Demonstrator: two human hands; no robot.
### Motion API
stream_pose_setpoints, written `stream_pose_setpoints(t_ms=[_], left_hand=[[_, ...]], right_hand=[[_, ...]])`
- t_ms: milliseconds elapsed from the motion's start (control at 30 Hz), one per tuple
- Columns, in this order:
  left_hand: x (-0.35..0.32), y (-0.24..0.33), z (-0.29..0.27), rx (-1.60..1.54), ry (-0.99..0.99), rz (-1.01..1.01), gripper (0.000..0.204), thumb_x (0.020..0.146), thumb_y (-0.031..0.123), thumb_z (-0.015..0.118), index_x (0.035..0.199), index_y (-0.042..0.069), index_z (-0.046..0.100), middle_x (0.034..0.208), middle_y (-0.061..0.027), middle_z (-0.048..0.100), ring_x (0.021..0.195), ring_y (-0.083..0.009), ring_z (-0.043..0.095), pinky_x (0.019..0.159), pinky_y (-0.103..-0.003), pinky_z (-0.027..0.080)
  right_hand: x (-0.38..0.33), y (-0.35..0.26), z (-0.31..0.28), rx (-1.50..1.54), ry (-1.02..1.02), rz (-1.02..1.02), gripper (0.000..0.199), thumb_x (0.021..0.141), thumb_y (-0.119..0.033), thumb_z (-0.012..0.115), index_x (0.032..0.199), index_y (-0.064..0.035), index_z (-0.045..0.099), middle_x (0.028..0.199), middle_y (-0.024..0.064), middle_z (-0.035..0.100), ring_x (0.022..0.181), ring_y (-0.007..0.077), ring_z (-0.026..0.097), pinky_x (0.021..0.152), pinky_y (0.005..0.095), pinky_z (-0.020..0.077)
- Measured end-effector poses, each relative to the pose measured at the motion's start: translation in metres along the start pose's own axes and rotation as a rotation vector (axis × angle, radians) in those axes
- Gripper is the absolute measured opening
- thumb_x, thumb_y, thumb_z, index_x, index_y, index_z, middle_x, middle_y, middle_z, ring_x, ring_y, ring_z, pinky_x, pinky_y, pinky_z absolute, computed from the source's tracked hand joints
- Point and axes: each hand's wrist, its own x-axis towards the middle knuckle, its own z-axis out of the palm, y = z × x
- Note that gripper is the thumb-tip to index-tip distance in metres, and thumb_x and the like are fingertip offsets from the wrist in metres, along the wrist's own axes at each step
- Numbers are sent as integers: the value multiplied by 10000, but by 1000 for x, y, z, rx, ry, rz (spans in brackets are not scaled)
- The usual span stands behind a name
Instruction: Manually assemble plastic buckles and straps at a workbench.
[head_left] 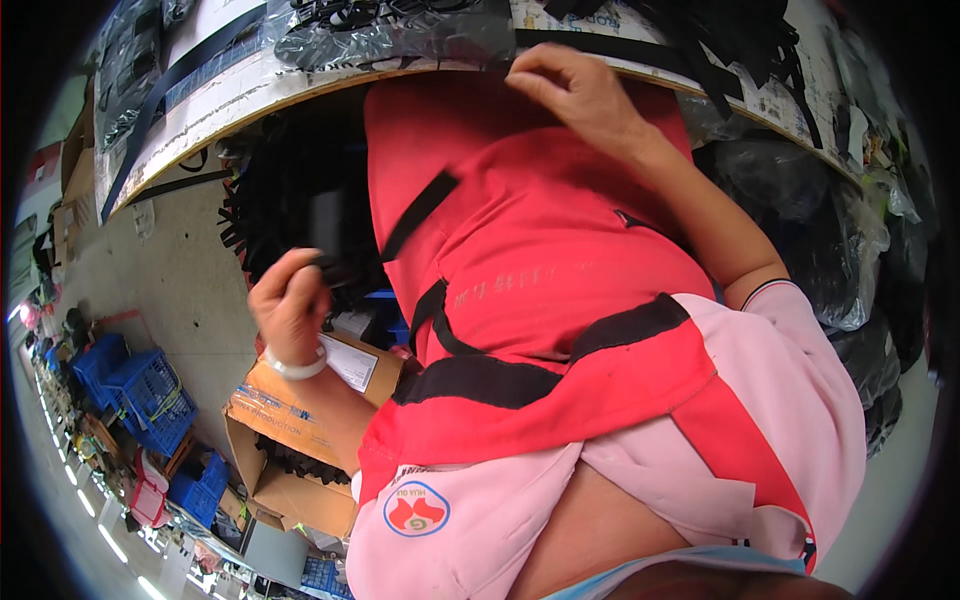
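Observation:
My left hand [290, 300], with a white band on its wrist, is raised at my left side and closed on a small black piece [335, 268], in front of a bundle of black straps [290, 190] under the table. My right hand [575, 90] reaches up to the curved edge of the work table [250, 95], fingers curled down at a black strap [610, 47] lying along that edge. Whether it grips the strap is hidden. A red apron [520, 250] with black bands covers my pink shirt [800, 400].
An open cardboard box [285, 425] holding black pieces stands on the floor by my left leg. Blue plastic crates [145, 395] sit further left. Clear bags of black parts [400, 35] lie on the table. Dark plastic bags [810, 220] pile up at my right.

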Motion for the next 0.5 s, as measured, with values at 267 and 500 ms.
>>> stream_pose_setpoints(t_ms=[267, 500], left_hand=[[22, -115, -97, -928, 332, -210, 179, 927, -27, 517, 1095, -64, 565, 1092, -199, 620, 1058, -306, 599, 1014, -395, 462], [47, -90, 58, -574, -45, -173, 305, 938, -41, 478, 1242, -53, 494, 1200, -203, 568, 1052, -298, 617, 920, -387, 538]], right_hand=[[27, 18, -34, -502, 98, -173, 265, 809, -212, 710, 1017, -51, 685, 1009, 125, 623, 986, 317, 581, 835, 375, 469], [32, 24, -47, -252, 48, -186, 191, 832, -145, 671, 963, -5, 675, 878, 127, 638, 834, 299, 622, 740, 350, 488]])
